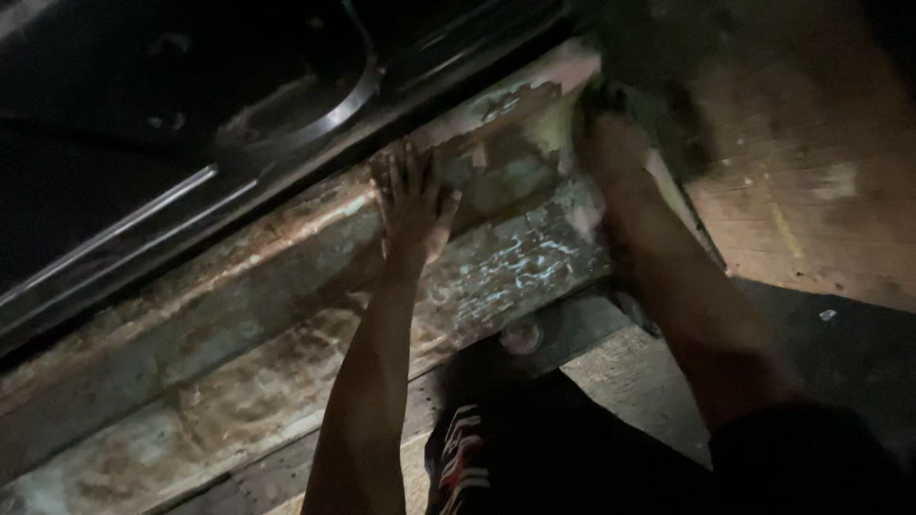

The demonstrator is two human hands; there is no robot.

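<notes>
A long rusty metal sill (pixel 239 334) with flaking pale paint runs from the lower left of the frame to the upper middle. What seems a small round cap (pixel 523 336) lies at its lower edge, centre frame.

Dim, grainy view; edges fall into black shadow, motion blur upper right.

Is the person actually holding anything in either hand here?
The left hand lies flat on the rusty panel, gripping nothing. The right hand is blurred; cannot tell.
</notes>
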